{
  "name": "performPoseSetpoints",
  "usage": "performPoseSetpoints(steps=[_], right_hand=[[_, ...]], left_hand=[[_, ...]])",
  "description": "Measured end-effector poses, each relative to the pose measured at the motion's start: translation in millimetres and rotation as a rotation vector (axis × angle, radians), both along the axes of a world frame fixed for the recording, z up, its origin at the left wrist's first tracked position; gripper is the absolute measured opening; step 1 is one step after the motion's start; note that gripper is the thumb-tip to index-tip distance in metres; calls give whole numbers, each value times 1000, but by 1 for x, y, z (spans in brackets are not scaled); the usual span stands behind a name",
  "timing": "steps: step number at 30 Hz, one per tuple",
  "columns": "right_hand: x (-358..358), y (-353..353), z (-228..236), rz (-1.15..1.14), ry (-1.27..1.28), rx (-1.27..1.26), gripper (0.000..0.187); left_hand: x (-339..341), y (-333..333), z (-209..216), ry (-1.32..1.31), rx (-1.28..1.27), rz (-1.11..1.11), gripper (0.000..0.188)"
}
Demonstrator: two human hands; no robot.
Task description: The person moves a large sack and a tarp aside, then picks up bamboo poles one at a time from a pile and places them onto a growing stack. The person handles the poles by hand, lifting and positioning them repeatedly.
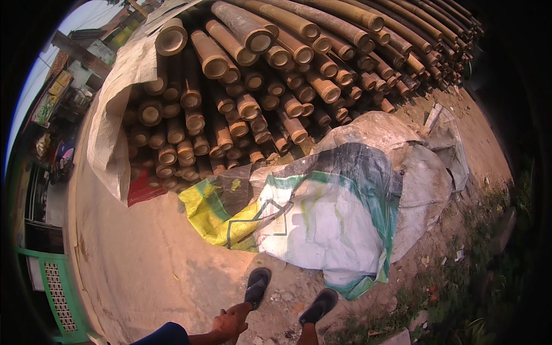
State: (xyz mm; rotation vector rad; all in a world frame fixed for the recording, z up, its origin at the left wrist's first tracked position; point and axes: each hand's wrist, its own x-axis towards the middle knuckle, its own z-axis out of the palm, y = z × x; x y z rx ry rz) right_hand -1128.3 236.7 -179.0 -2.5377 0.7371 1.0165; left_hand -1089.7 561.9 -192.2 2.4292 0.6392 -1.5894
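Observation:
At the lower edge my left hand [230, 324] hangs in front of my left lower leg, below a dark blue sleeve. Its fingers look curled in. What they hold, if anything, is hidden. My right hand does not show. Ahead of my feet lies a crumpled sheet [333, 224] of woven plastic, white with green borders. Its left part is yellow and green, and a dark grey part lies along its far side. Neither hand touches the sheet. Behind it rises a large stack of bamboo poles [247, 109], cut ends facing me.
A pale tarp [115, 123] hangs over the stack's left end, near a red patch [146, 188] on the ground. Dusty, pale sheeting [422, 184] lies at right. My dark sandals [318, 306] stand on dirt with small stones. Weeds grow at lower right; a green gate [60, 299] stands at left.

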Motion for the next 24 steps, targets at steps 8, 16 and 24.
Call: performPoseSetpoints(steps=[8,16,24], right_hand=[[-20,2,-8,-61,-180,-43,48],[-33,-1,-23,-78,-146,-21,48],[-29,2,-14,-93,74,-33,49]], left_hand=[[-2,-3,-7,-32,72,-83,77],[-4,-5,-9,-60,66,-97,77],[14,-13,5,-7,50,-68,69]])
